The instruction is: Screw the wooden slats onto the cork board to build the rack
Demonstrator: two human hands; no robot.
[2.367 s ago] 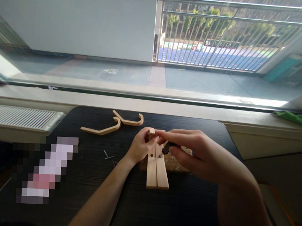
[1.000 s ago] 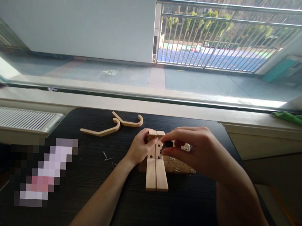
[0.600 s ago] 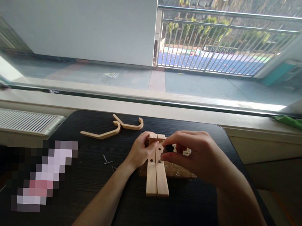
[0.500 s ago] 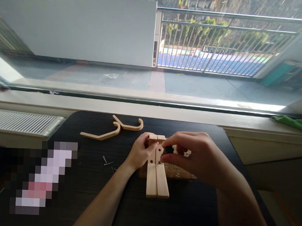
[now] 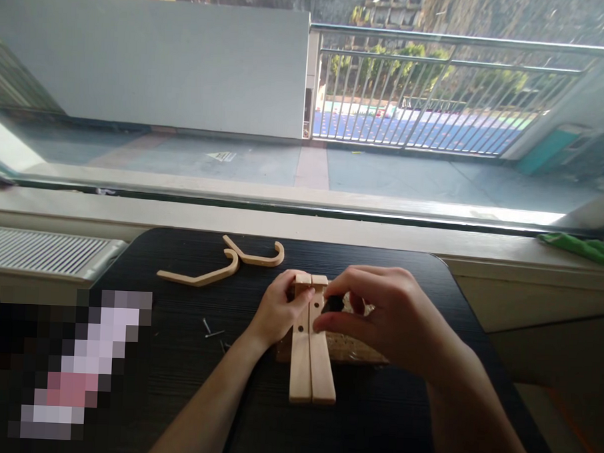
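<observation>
Paired wooden strips (image 5: 312, 368) lie lengthwise from 12 to 6 o'clock near the middle of the black table (image 5: 384, 417), apparently across a brown block (image 5: 356, 351). Left hand (image 5: 280, 308), at their 10 o'clock, grips the far end, thumb on top; right hand (image 5: 386, 311), at 2 o'clock, pinches a dark object (image 5: 334, 304) (tip hidden). Strips likely light, stiff, fairly smooth, not fragile; best held by the long edges, clear of the holes.

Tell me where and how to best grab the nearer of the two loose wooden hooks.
I'd pinch that nearer hook across its straight arm, coming from the left: that slim end points away from the farther hook, while the curled end seems to meet it.
</observation>
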